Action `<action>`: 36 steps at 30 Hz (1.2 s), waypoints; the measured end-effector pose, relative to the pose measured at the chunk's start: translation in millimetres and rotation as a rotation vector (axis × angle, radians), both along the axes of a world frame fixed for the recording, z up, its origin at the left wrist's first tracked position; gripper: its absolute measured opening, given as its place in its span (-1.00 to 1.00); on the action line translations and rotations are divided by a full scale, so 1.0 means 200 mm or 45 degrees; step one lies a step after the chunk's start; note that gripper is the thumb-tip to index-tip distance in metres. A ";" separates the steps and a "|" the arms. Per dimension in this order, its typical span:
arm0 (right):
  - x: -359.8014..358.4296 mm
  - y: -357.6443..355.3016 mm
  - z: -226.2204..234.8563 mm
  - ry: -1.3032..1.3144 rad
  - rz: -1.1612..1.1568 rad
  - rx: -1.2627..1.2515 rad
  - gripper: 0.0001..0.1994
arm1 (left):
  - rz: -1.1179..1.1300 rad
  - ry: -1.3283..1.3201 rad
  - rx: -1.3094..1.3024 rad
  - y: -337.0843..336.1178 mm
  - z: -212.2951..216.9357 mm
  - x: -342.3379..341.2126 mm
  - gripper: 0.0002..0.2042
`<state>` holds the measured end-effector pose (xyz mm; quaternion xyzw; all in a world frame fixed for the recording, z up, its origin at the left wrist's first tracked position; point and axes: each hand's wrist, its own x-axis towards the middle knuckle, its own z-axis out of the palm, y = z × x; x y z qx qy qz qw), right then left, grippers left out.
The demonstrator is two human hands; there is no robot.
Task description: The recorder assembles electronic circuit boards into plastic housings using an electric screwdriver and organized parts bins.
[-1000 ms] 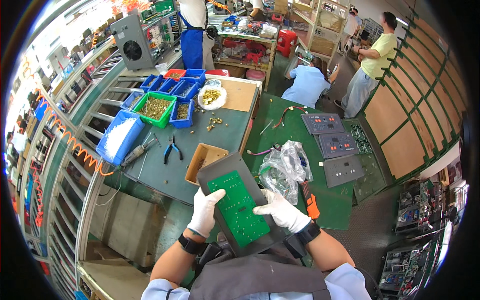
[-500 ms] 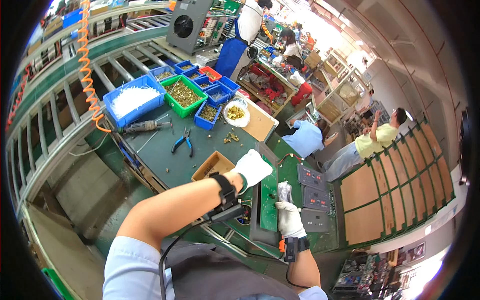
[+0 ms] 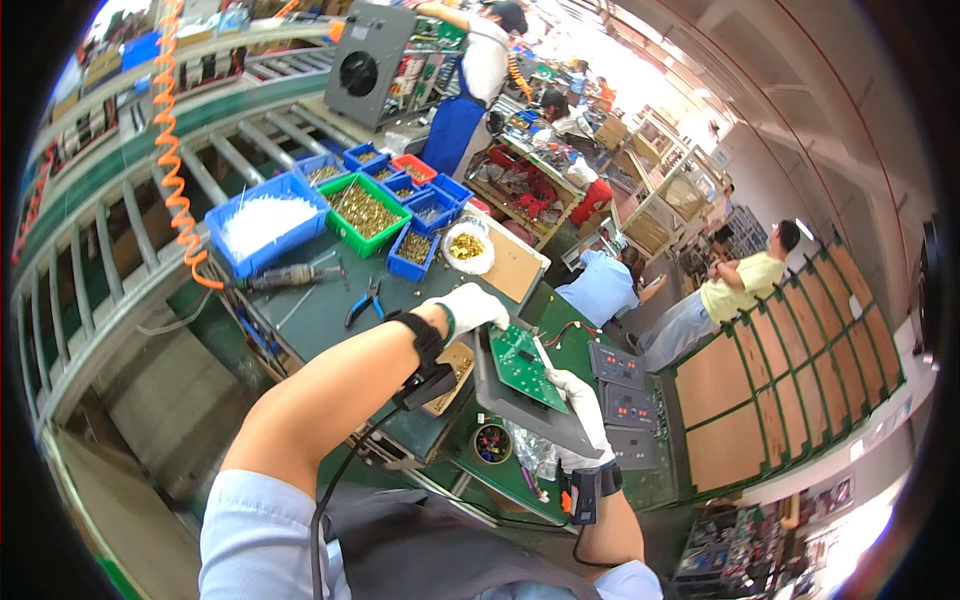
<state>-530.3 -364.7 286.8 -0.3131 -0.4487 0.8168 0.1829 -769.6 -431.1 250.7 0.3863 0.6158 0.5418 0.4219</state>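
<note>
A green circuit board [image 3: 522, 368] lies against a dark grey panel [image 3: 530, 412], both tilted above the bench. White-gloved, my left hand [image 3: 468, 306] is closed at the upper left edge of the board, its fingertips partly hidden. My right hand [image 3: 582, 408], gloved too, grips the right edge of the board, with the panel's lower end beside its palm. Under my left wrist sits a small cardboard box [image 3: 455, 378] with brass-coloured parts, partly covered by the arm. Blue-handled pliers [image 3: 366, 303] lie on the bench beyond my left forearm.
Blue bins [image 3: 265, 222] and a green bin [image 3: 360, 213] of small parts stand at the back left, beside a power screwdriver [image 3: 285, 277]. Grey control panels [image 3: 625, 403] lie at the right. A round tub [image 3: 492, 443] stands below the held panel. Co-workers are farther off.
The board and panel have turned so more of the board's face shows. My left hand has moved left and up; my right hand has shifted up along the board.
</note>
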 end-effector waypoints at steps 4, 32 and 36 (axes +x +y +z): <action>-0.06 -0.14 0.15 0.127 0.175 -0.307 -0.81 | -0.049 0.132 0.074 -0.11 0.00 -0.02 -0.78; -0.13 -0.10 -0.09 0.115 -0.027 0.487 -0.57 | -0.155 -0.570 0.020 -0.12 0.09 0.14 -0.15; -0.11 -0.21 0.01 -0.418 0.034 1.187 -0.28 | -0.247 -0.519 0.338 -0.12 -0.11 0.08 -0.20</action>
